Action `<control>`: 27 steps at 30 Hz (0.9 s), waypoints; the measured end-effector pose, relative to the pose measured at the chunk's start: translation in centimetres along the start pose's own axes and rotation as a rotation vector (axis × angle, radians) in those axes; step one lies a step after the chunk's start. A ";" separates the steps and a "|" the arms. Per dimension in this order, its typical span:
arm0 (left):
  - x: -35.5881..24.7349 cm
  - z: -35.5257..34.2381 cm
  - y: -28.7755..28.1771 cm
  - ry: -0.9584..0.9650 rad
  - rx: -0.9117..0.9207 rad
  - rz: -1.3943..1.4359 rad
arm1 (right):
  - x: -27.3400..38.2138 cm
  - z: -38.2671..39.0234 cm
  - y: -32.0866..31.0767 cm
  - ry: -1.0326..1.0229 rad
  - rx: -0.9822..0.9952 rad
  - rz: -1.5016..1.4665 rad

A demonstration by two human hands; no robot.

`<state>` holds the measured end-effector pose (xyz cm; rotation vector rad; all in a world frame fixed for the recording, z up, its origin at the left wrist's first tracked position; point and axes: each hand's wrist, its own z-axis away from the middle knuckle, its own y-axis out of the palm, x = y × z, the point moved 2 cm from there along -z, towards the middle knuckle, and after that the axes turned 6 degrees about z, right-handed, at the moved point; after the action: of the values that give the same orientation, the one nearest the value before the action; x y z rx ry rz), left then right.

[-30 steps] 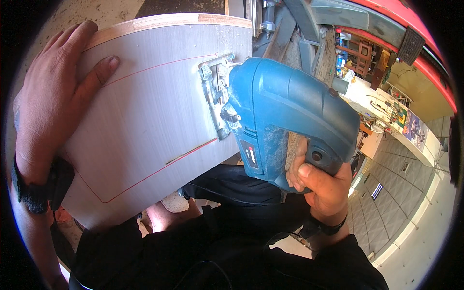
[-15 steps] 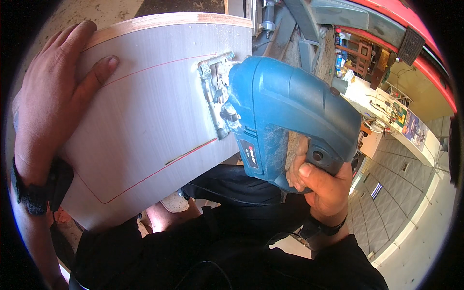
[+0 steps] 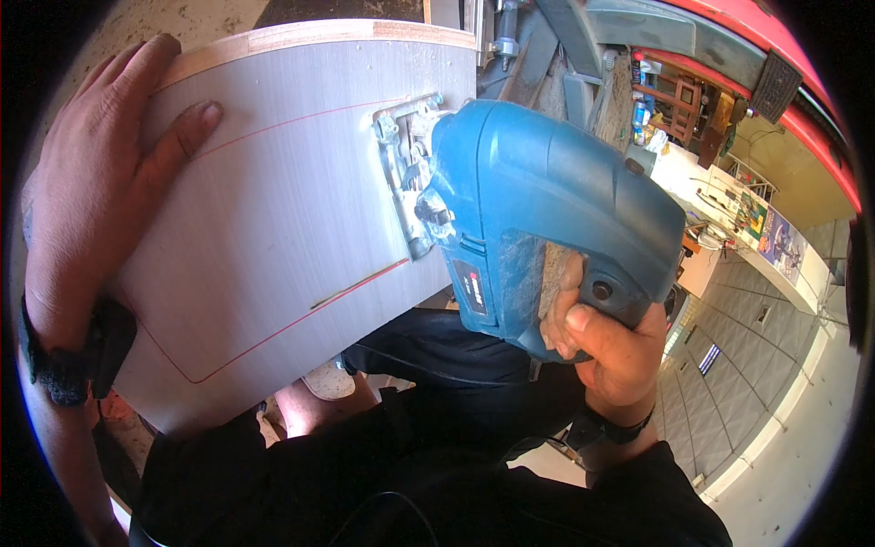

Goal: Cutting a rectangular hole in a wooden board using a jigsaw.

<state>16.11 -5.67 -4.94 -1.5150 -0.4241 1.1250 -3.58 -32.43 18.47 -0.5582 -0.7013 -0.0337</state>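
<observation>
A pale grey wood-grain board (image 3: pixel 264 210) with a lighter plywood edge and a red marked outline stands tilted before me. My left hand (image 3: pixel 100 191) grips its upper left edge, thumb lying on the face and fingers over the edge. My right hand (image 3: pixel 602 346) is wrapped round the handle of a blue jigsaw (image 3: pixel 538 173), which is dusted with sawdust. The jigsaw's metal base (image 3: pixel 401 178) sits against the board's right part, and its blade is hidden. A short dark slit runs along the lower red line, left of the base.
My dark-clad legs (image 3: pixel 410 356) are under the board. Grey metal machinery (image 3: pixel 574 73) and a red frame (image 3: pixel 820 100) stand behind. A cluttered white shelf or bench (image 3: pixel 756 237) is at the right, beside a tiled surface (image 3: pixel 729 365).
The jigsaw and my right hand have shifted very slightly up and to the right. The board's top edge sits a little higher. Both grips look the same.
</observation>
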 end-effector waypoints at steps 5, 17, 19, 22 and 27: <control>0.1 0.1 0.1 0.006 0.000 -0.015 | 0.3 -0.1 0.4 -0.006 -0.006 -0.032; -1.1 -0.1 -1.9 -0.010 0.027 -0.016 | 0.8 -0.3 0.2 0.073 0.060 0.110; -1.4 -0.1 -2.0 0.009 0.015 -0.012 | 0.8 -0.8 0.3 -0.030 0.075 0.182; -1.5 -0.3 -2.1 0.034 0.012 0.001 | 0.3 -1.2 0.2 -0.153 0.109 0.151; -1.5 -0.5 -2.6 0.010 0.067 -0.039 | -0.2 -1.3 0.1 -0.156 0.089 0.156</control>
<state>16.59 -6.39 -1.97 -1.4473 -0.4040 1.0901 -2.92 -32.99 17.49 -0.5326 -0.8046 0.1874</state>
